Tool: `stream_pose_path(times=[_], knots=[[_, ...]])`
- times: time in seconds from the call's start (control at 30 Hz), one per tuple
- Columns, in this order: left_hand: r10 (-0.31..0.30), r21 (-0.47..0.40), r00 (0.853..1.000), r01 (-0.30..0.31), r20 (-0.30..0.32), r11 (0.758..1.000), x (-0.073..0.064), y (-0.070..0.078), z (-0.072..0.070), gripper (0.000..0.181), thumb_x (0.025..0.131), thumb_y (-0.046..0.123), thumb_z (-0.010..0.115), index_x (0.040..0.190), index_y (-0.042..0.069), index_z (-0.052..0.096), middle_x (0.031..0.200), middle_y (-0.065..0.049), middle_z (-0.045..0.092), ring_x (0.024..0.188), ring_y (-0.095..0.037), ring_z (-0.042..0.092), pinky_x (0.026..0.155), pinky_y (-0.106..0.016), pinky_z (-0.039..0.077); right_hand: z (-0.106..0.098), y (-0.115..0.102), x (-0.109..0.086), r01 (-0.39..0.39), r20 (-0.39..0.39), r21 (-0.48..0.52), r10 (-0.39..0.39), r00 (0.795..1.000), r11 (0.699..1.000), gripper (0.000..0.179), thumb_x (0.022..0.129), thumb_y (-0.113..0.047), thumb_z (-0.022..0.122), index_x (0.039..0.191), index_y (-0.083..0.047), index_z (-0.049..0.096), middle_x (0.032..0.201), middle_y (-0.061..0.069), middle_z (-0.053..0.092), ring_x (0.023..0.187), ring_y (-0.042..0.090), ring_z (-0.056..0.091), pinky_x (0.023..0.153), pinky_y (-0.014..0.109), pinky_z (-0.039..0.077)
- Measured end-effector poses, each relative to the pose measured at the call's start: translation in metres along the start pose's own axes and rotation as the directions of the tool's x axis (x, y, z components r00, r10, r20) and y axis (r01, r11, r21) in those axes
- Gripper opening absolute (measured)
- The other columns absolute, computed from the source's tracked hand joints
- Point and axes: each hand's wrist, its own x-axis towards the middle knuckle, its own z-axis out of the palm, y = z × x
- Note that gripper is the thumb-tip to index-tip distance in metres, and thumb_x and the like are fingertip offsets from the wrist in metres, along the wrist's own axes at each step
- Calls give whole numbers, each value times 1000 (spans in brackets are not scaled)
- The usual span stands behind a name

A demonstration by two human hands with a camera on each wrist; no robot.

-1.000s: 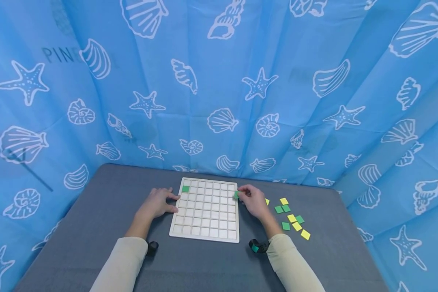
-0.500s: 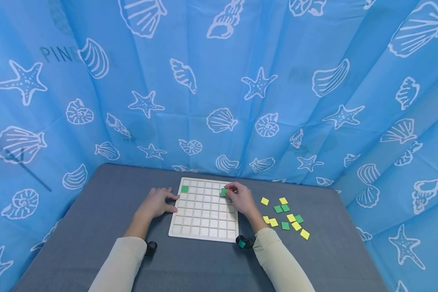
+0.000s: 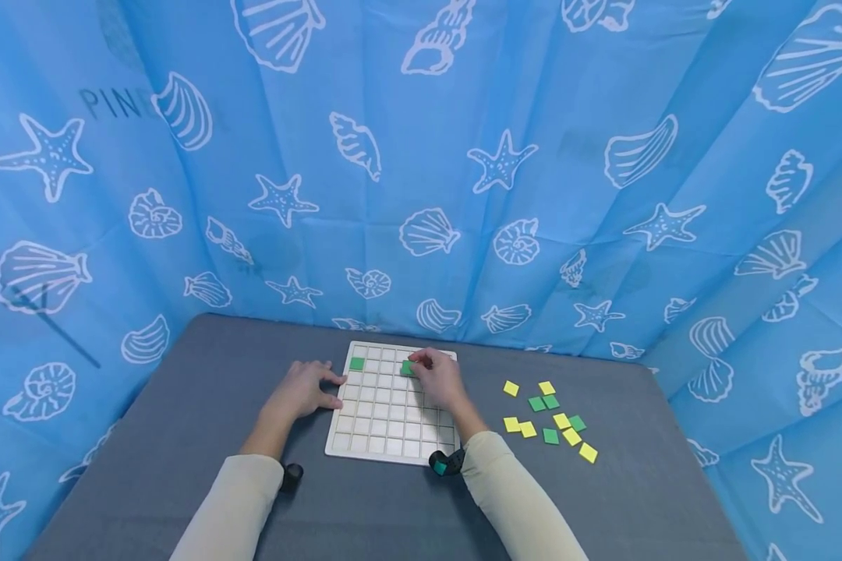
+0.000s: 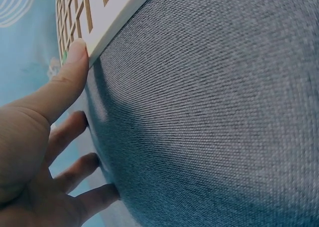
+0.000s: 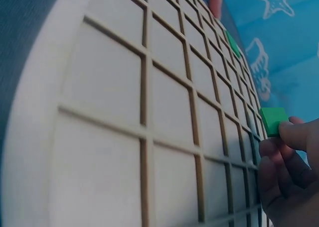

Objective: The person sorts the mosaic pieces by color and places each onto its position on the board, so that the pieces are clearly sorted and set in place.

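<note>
A white board with a grid of square cells [image 3: 379, 409] lies on the grey table. My left hand [image 3: 303, 391] rests at its left edge with fingers spread; in the left wrist view the thumb [image 4: 70, 77] touches the rim and the other fingertips are on the cloth. One green tile [image 3: 356, 364] sits in a cell near the board's far left corner. Over the far rows, my right hand [image 3: 443, 382] pinches a second green square tile [image 5: 271, 120] between thumb and fingers. In the right wrist view this tile appears raised above the grid.
Right of the board, loose yellow tiles [image 3: 528, 429] and green tiles [image 3: 550, 436] lie scattered on the grey tabletop [image 3: 365, 506], several of each. A blue curtain with shell prints [image 3: 421, 195] hangs behind the table and along its sides.
My right hand has carried the green tile leftward, from the board's right edge to over its far middle. The left hand has stayed at the left edge.
</note>
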Motion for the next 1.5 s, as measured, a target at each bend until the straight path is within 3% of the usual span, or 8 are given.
stream_pose_path(times=[0.2, 0.93, 1.17, 1.5], knots=[[1, 14, 1000, -1, 7, 1000, 1, 0, -1, 49, 84, 29, 85, 131, 24, 71, 161, -13, 44, 153, -47, 23, 118, -66, 31, 12, -9, 4, -18, 27, -13, 18, 999, 1000, 13, 100, -14, 65, 107, -12, 75, 94, 3, 69, 80, 12, 57, 70, 27, 48], [17, 40, 1000, -16, -15, 999, 3, -3, 1, 49, 83, 30, 86, 130, 23, 72, 158, -15, 48, 150, -48, 30, 117, -64, 33, 46, -36, 19, 15, 47, -103, -10, 999, 995, 11, 97, -16, 70, 105, -15, 77, 100, 1, 76, 90, 14, 68, 79, 33, 56], [27, 35, 999, -26, -29, 999, 1, -1, 0, 49, 82, 31, 86, 128, 23, 73, 158, -14, 49, 149, -46, 33, 118, -63, 34, 54, -36, 24, 41, 34, -209, -35, 999, 977, 13, 99, -20, 68, 108, -17, 77, 102, 0, 77, 90, 14, 71, 77, 31, 57], [28, 19, 999, -27, -26, 999, -3, 0, -2, 48, 83, 30, 85, 129, 22, 73, 158, -14, 49, 149, -46, 32, 118, -63, 34, 61, -35, 22, 97, 13, -350, -99, 995, 932, 14, 100, -24, 67, 108, -19, 78, 108, 1, 67, 101, 20, 59, 78, 34, 54]])
